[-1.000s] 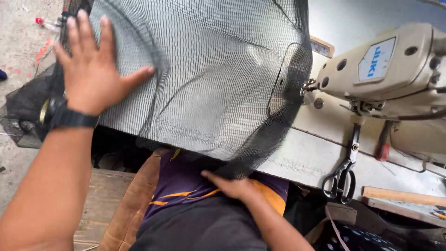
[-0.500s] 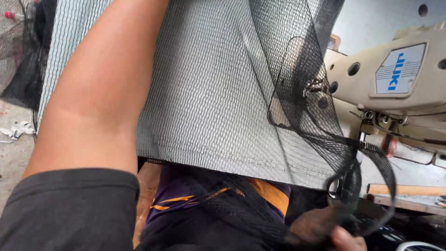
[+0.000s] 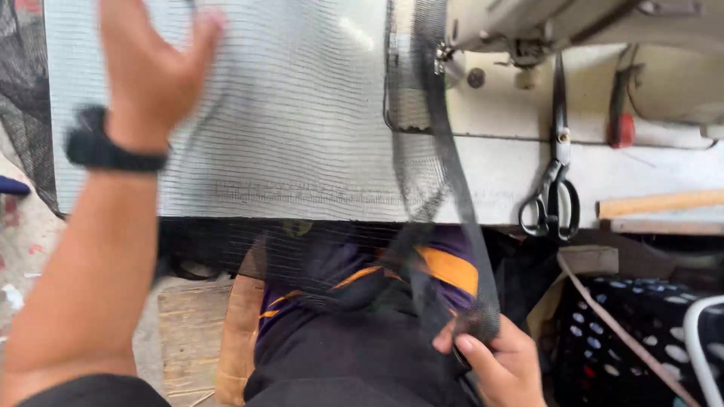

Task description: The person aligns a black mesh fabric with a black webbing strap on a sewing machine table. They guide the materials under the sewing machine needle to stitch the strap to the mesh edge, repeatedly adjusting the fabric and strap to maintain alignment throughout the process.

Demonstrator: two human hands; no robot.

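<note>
- Two bare hands were in view over a sheet of fine black netting spread across the pale sewing table.
- Left hand, wearing a black wrist strap, sat at 10 o'clock of the view, fingers spread and flat over the netting, gripping nothing; blurred.
- Right hand, at 5 o'clock, had its fingers pinched shut on a bunched dark strip of the same netting.
- That strip ran taut from the pinch up to the needle area of the cream sewing machine at 12 o'clock.
- Black-handled steel scissors hung at the table front at 3 o'clock, just beside the strip, apart from both hands.
- A red-handled tool lay near the machine base; a wooden strip rested at the right of the table.
- Risk, judged: the taut strip could snag on the presser parts and tear, since open mesh catches easily.
- Risk, judged: with the left palm only resting, the sheet could slide off the table edge toward the lap.
</note>
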